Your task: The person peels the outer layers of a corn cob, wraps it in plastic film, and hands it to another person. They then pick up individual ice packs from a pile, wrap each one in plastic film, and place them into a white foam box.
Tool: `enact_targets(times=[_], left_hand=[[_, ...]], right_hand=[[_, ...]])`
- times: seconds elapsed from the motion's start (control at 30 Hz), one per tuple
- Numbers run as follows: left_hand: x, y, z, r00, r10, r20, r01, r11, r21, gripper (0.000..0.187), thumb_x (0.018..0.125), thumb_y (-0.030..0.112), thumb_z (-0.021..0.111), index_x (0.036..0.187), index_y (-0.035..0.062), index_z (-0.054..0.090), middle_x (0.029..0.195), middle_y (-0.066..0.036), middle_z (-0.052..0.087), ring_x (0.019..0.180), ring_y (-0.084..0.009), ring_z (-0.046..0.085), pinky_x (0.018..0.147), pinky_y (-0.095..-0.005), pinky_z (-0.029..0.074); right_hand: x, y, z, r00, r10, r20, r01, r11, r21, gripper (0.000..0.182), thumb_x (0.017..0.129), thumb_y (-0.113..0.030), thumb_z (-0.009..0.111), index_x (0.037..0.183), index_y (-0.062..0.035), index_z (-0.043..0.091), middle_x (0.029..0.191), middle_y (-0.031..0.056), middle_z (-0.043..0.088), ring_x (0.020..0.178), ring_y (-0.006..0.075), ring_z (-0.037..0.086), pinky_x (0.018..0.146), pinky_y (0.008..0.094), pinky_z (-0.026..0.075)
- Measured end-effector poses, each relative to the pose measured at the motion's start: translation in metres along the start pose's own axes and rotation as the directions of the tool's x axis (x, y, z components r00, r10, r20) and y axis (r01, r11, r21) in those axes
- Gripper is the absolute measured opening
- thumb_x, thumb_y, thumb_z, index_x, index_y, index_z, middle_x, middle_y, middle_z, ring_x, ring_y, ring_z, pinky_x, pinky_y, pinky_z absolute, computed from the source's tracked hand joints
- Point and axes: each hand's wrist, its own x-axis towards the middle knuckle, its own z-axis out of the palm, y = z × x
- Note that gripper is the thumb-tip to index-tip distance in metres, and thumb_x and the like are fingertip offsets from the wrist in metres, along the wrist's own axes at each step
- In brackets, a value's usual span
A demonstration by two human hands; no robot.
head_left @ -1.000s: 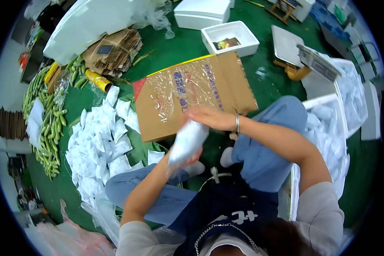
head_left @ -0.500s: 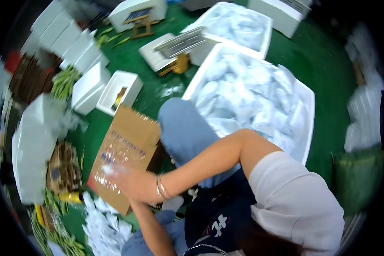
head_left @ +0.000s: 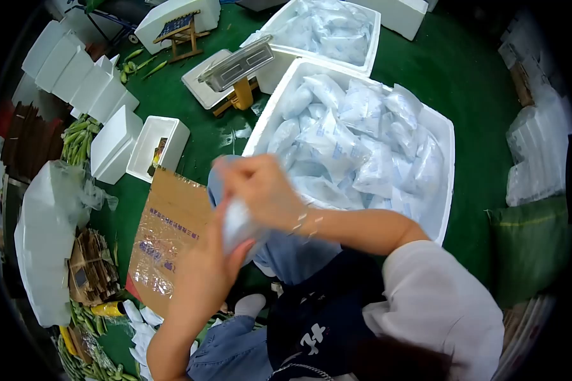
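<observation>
My left hand is closed around a pale, rounded thing, blurred, whose kind I cannot make out. Just above it, my right hand, with bracelets at the wrist, has its fingers pinched together; motion blur hides what may be between them. Both hands are raised over my knee. Under and left of them stands a brown cardboard box with printed lettering and shiny clear tape across its top.
A large white foam box full of filled clear bags stands to the right, with another foam box behind. A scale, a small foam box and a wooden stool lie farther off. Green vegetables are at the left.
My right hand has lifted off the box top and moved up and right. My left hand has come up into view holding the pale thing. The view has shifted slightly.
</observation>
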Motion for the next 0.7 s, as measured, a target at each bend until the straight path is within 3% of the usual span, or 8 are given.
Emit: enact_targets(times=[0.2, 0.27, 0.33, 0.4, 0.43, 0.5, 0.6, 0.7], left_hand=[[0.113, 0.017, 0.045, 0.864, 0.481, -0.150, -0.452, 0.872, 0.190, 0.049, 0.083, 0.025, 0.067, 0.124, 0.0014, 0.053, 0.108, -0.015, 0.062, 0.090, -0.0302, 0.064, 0.075, -0.0430, 0.050], [0.148, 0.014, 0.062, 0.747, 0.635, -0.196, -0.591, 0.770, 0.240, 0.043, 0.084, 0.024, 0.064, 0.121, 0.0021, 0.056, 0.110, -0.016, 0.061, 0.102, -0.0295, 0.061, 0.086, -0.0446, 0.048], [0.169, 0.000, 0.088, 0.728, 0.676, -0.119, -0.586, 0.703, 0.403, 0.040, 0.085, 0.022, 0.062, 0.120, 0.0031, 0.056, 0.121, -0.020, 0.056, 0.118, -0.0336, 0.049, 0.098, -0.0493, 0.037], [0.171, -0.030, 0.133, 0.820, 0.562, -0.104, -0.505, 0.798, 0.328, 0.039, 0.086, 0.022, 0.061, 0.121, 0.0040, 0.056, 0.125, -0.022, 0.052, 0.119, -0.0359, 0.048, 0.098, -0.0498, 0.037], [0.169, -0.036, 0.148, 0.894, 0.444, -0.065, -0.414, 0.872, 0.260, 0.038, 0.087, 0.022, 0.061, 0.121, 0.0049, 0.056, 0.130, -0.025, 0.048, 0.119, -0.0382, 0.047, 0.098, -0.0503, 0.037], [0.160, -0.015, 0.120, 0.936, 0.352, -0.021, -0.347, 0.929, 0.131, 0.041, 0.088, 0.026, 0.062, 0.122, 0.0038, 0.056, 0.130, -0.029, 0.046, 0.119, -0.0411, 0.046, 0.095, -0.0491, 0.040], [0.134, -0.005, 0.116, 0.971, 0.225, 0.082, -0.229, 0.973, 0.034, 0.070, 0.081, 0.041, 0.069, 0.132, -0.0019, 0.046, 0.128, -0.031, 0.048, 0.111, -0.0423, 0.052, 0.089, -0.0474, 0.046], [0.124, 0.002, 0.127, 0.943, 0.139, 0.304, -0.154, 0.988, 0.025, 0.078, 0.081, 0.041, 0.069, 0.139, 0.0006, 0.037, 0.126, -0.028, 0.051, 0.105, -0.0390, 0.057, 0.089, -0.0448, 0.047]], right_hand=[[0.007, 0.030, -0.118, 0.938, 0.036, -0.344, -0.024, 0.999, 0.040, 0.033, 0.096, -0.026, 0.053, 0.077, -0.0031, 0.067, 0.070, 0.0059, 0.064, 0.066, 0.0116, 0.058, 0.062, 0.0255, 0.045], [0.001, 0.057, -0.150, 0.839, 0.420, -0.347, -0.350, 0.904, 0.247, 0.021, 0.093, -0.022, 0.055, 0.094, -0.0039, 0.066, 0.092, 0.0086, 0.066, 0.084, 0.0130, 0.058, 0.072, 0.0276, 0.047], [-0.013, 0.059, -0.201, 0.866, 0.372, -0.335, -0.442, 0.882, -0.165, 0.021, 0.089, -0.017, 0.058, 0.104, -0.0033, 0.063, 0.106, 0.0082, 0.062, 0.098, 0.0151, 0.055, 0.082, 0.0303, 0.046], [-0.014, 0.074, -0.274, 0.791, -0.370, -0.487, -0.170, 0.632, -0.757, 0.035, 0.084, -0.017, 0.064, 0.115, -0.0011, 0.057, 0.107, 0.0115, 0.061, 0.100, 0.0261, 0.056, 0.091, 0.0352, 0.044], [-0.011, 0.063, -0.312, 0.758, -0.464, -0.459, -0.316, 0.354, -0.880, 0.052, 0.081, -0.026, 0.069, 0.120, 0.0032, 0.052, 0.122, 0.0199, 0.054, 0.109, 0.0344, 0.054, 0.096, 0.0396, 0.042], [0.012, 0.080, -0.387, 0.590, -0.149, -0.794, -0.620, 0.545, -0.564, 0.075, 0.077, -0.046, 0.069, 0.126, 0.0064, 0.046, 0.127, 0.0247, 0.050, 0.115, 0.0386, 0.051, 0.100, 0.0395, 0.040], [0.055, 0.082, -0.394, 0.408, 0.083, -0.909, -0.796, 0.520, -0.310, 0.099, 0.068, -0.064, 0.068, 0.131, 0.0085, 0.041, 0.131, 0.0267, 0.047, 0.123, 0.0402, 0.046, 0.102, 0.0394, 0.038], [0.077, 0.098, -0.363, 0.409, 0.153, -0.900, -0.911, 0.123, -0.393, 0.106, 0.059, -0.067, 0.071, 0.137, -0.0027, 0.040, 0.136, 0.0213, 0.045, 0.127, 0.0381, 0.043, 0.104, 0.0435, 0.036]])
